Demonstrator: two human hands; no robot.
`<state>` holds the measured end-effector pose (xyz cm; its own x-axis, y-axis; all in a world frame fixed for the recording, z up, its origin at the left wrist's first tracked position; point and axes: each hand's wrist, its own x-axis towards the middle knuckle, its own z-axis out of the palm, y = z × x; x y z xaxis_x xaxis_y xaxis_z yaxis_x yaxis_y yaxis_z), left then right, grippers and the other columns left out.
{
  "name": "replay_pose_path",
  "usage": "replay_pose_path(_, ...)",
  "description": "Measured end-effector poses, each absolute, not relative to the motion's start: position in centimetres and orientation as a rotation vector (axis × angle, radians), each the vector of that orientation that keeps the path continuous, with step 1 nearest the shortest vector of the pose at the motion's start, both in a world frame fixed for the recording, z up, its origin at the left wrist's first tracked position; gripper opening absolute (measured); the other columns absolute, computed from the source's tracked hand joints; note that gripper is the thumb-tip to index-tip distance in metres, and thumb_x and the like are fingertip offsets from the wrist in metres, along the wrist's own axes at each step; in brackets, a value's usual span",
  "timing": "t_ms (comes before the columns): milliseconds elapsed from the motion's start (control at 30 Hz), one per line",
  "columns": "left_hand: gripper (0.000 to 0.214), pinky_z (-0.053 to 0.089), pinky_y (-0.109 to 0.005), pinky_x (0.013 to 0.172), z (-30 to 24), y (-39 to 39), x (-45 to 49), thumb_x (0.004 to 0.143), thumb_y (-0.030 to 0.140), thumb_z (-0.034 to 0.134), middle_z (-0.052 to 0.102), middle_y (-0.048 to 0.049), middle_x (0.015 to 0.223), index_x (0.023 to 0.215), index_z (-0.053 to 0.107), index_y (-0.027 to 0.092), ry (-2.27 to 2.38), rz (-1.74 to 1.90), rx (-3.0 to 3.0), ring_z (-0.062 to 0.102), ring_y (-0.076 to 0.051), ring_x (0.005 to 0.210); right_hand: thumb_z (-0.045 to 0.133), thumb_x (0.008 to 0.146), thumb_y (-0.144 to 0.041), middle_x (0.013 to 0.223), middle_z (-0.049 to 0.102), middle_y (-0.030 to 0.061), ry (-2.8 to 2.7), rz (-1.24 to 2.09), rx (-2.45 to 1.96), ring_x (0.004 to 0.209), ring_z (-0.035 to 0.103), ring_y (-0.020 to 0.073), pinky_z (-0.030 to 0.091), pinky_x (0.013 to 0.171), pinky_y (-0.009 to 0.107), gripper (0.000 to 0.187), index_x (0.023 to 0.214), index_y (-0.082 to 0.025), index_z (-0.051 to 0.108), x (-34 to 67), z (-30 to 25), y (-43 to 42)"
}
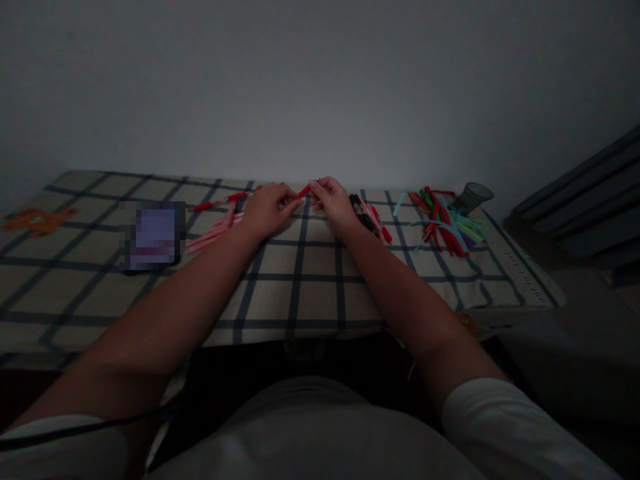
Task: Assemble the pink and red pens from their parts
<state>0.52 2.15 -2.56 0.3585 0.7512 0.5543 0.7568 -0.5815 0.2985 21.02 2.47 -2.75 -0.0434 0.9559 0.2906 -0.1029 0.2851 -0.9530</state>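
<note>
Both my arms reach forward over a checked tablecloth (300, 287). My left hand (267, 208) and my right hand (334, 202) meet at the far middle of the table, fingers pinched together on a short red strip (305, 191) held between them. Pink strips (213, 233) lie just left of my left hand. A longer red strip (220, 201) lies beyond them. Dark and red pens or strips (370, 217) lie right of my right hand.
A pile of red, green and light-blue strips (445, 223) lies at the far right, beside a small grey cup (473, 197). A blurred dark rectangle (153, 237) lies at left, an orange shape (37, 219) at the far left edge. A wall rises behind the table.
</note>
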Motion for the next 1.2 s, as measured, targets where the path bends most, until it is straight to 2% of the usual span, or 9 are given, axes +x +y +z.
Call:
replay_pose_path(100, 0.043, 0.051, -0.041, 0.090, -2.44, 2.03, 0.55, 0.110, 0.053, 0.059, 0.081, -0.0117, 0.103, 0.117, 0.084, 0.019, -1.390, -1.015, -2.623, 0.071, -0.030, 0.100, 0.083, 0.105, -0.052, 0.088, 0.072, -0.0043, -1.300, 1.094, -0.886, 0.069, 0.060, 0.0084, 0.047, 0.059, 0.019, 0.029, 0.105, -0.026, 0.070, 20.86, -2.75, 2.34)
replay_pose_path(200, 0.049, 0.051, -0.042, 0.092, -2.12, 1.79, 0.66, 0.114, 0.050, 0.046, 0.081, -0.0133, 0.104, 0.121, 0.084, 0.018, -1.334, -0.959, -2.678, 0.071, -0.031, 0.102, 0.078, 0.108, -0.054, 0.096, 0.077, -0.0020, -1.345, 1.107, -0.876, 0.071, 0.061, 0.0091, 0.048, 0.060, 0.020, 0.029, 0.118, -0.027, 0.077, 20.79, -2.74, 2.17)
replay_pose_path(400, 0.053, 0.052, -0.044, 0.096, -1.72, 1.73, 0.82, 0.116, 0.045, 0.038, 0.081, -0.0147, 0.105, 0.118, 0.084, 0.018, -1.315, -0.892, -2.722, 0.072, -0.033, 0.106, 0.079, 0.107, -0.050, 0.092, 0.075, -0.0022, -1.361, 1.071, -0.901, 0.073, 0.061, 0.0096, 0.048, 0.063, 0.021, 0.026, 0.109, -0.024, 0.080, 20.91, -2.41, 1.91)
replay_pose_path(500, 0.053, 0.053, -0.045, 0.097, -1.71, 1.85, 0.86, 0.116, 0.046, 0.039, 0.081, -0.0159, 0.107, 0.113, 0.084, 0.018, -1.351, -0.869, -2.710, 0.072, -0.034, 0.108, 0.082, 0.104, -0.051, 0.083, 0.068, -0.0039, -1.368, 1.052, -0.936, 0.074, 0.060, 0.0106, 0.047, 0.063, 0.021, 0.028, 0.101, -0.024, 0.078, 20.99, -2.15, 1.81)
replay_pose_path(667, 0.049, 0.054, -0.047, 0.100, -1.88, 2.05, 0.82, 0.114, 0.046, 0.045, 0.083, -0.0160, 0.110, 0.117, 0.086, 0.019, -1.366, -0.888, -2.710, 0.073, -0.036, 0.113, 0.085, 0.101, -0.060, 0.076, 0.061, -0.0046, -1.411, 1.009, -0.950, 0.074, 0.059, 0.0119, 0.047, 0.065, 0.023, 0.040, 0.089, -0.025, 0.070, 21.11, -2.09, 1.81)
replay_pose_path(767, 0.047, 0.054, -0.047, 0.102, -1.96, 2.05, 0.76, 0.114, 0.047, 0.049, 0.084, -0.0147, 0.111, 0.122, 0.088, 0.021, -1.399, -0.890, -2.697, 0.074, -0.035, 0.114, 0.086, 0.097, -0.069, 0.080, 0.066, -0.0034, -1.431, 1.000, -0.929, 0.074, 0.058, 0.0118, 0.047, 0.064, 0.023, 0.049, 0.086, -0.025, 0.067, 21.16, -2.28, 2.00)
replay_pose_path(867, 0.044, 0.054, -0.046, 0.105, -1.88, 1.87, 0.75, 0.114, 0.047, 0.053, 0.086, -0.0130, 0.117, 0.126, 0.089, 0.024, -1.434, -0.903, -2.675, 0.074, -0.034, 0.117, 0.085, 0.094, -0.074, 0.095, 0.075, -0.0007, -1.454, 0.995, -0.892, 0.076, 0.059, 0.0113, 0.048, 0.065, 0.024, 0.054, 0.084, -0.025, 0.064, 21.24, -2.48, 2.21)
replay_pose_path(1000, 0.041, 0.055, -0.046, 0.105, -1.67, 1.52, 0.82, 0.113, 0.046, 0.058, 0.087, -0.0127, 0.119, 0.128, 0.090, 0.023, -1.458, -0.911, -2.645, 0.075, -0.035, 0.120, 0.085, 0.094, -0.073, 0.100, 0.077, 0.0002, -1.473, 0.995, -0.860, 0.077, 0.059, 0.0109, 0.048, 0.066, 0.024, 0.052, 0.087, -0.025, 0.066, 21.31, -2.47, 2.26)
replay_pose_path(1200, 0.036, 0.056, -0.045, 0.100, -1.76, 1.42, 0.88, 0.110, 0.047, 0.064, 0.086, -0.0116, 0.114, 0.125, 0.091, 0.027, -1.484, -0.981, -2.599, 0.075, -0.034, 0.114, 0.086, 0.095, -0.069, 0.090, 0.072, -0.0015, -1.454, 0.991, -0.907, 0.078, 0.060, 0.0123, 0.048, 0.067, 0.024, 0.047, 0.090, -0.026, 0.068, 21.11, -1.81, 1.70)
